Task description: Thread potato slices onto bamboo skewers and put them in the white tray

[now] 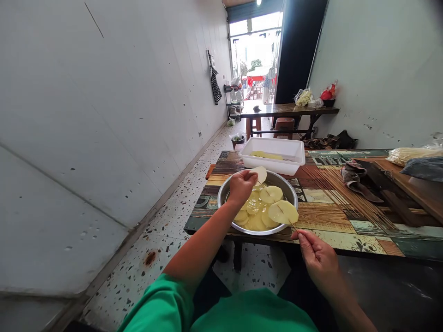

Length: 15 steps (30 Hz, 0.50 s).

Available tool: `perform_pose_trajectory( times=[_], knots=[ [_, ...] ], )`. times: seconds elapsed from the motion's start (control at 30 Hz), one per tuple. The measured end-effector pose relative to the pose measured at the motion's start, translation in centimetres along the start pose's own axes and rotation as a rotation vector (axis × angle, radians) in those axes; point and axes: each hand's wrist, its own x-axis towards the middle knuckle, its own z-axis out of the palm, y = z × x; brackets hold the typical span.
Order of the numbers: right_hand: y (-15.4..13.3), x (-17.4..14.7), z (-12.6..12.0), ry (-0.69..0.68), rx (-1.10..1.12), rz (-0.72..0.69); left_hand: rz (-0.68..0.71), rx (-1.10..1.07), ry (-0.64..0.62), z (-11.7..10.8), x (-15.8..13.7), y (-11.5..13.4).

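Head view: my left hand (241,185) pinches a slice (260,174), my right hand (317,253) a stick (294,225); crooked pressure could split the slice.

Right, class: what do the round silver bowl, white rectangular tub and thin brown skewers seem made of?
Round silver bowl: probably polished stainless steel; bright, reflective rim.
White rectangular tub: likely smooth moulded plastic; rounded corners.
Thin brown skewers: bamboo or wood (which is unclear), matte; dull brown colour.
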Motion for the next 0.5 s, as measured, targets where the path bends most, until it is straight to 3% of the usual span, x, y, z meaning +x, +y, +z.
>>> perform_pose_trajectory(
  times=[0.17, 0.23, 0.33, 0.43, 0.5],
  knots=[
    [0.1, -0.4, 0.0, 0.035, 0.079, 0.025, -0.25, -0.185, 0.141, 0.1, 0.3, 0.5],
    [0.3, -0.6, 0.0, 0.016, 0.197, 0.105, -0.355, -0.257, 0.124, -0.2, 0.5, 0.7],
    [0.6, -0.5, -0.1, -0.117, 0.545, 0.311, -0.485, -0.392, 0.039, -0.7, 0.7, 0.8],
    [1.0, -0.3, -0.3, -0.234, 0.759, 0.423, -0.475, -0.379, 0.034, -0.9, 0.6, 0.8],
    [1.3, -0.4, -0.4, -0.196, 0.636, 0.347, -0.374, -0.281, 0.061, -0.8, 0.4, 0.6]
  ],
)
